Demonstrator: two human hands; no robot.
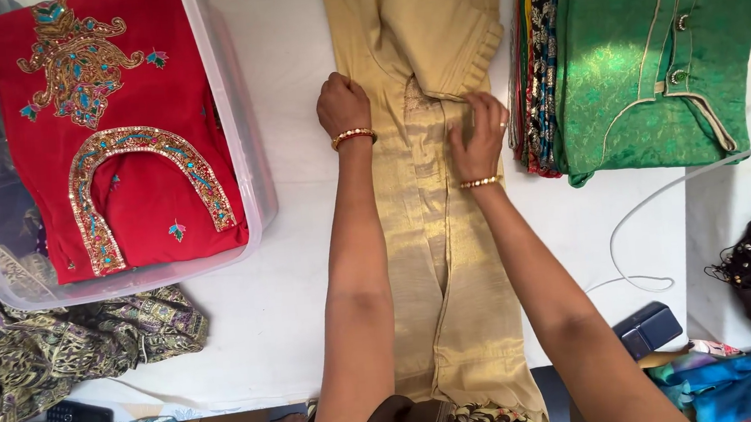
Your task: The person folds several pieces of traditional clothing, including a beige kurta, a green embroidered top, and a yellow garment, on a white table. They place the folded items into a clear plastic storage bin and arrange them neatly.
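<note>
- The left hand is reaching straight forward from a nearly straight arm, knuckles up, its fingers curled under and closing on the left edge of the gold garment; a red and gold bangle is sitting at the wrist.
- The right hand is coming in from the lower right with the forearm angled toward the middle; the wrist is bending slightly and the fingers are bunching downward, pinching a fold of the gold garment near its right edge, just below the folded sleeve; a beaded gold bracelet is circling that wrist.
- The gold garment is lying lengthwise down the middle of the white table, running from the far edge to the near edge between both arms.
- A clear plastic bin holding a red embroidered garment is standing to the left; a stack of folded clothes topped by a green garment is lying to the right, just beside the right hand.
</note>
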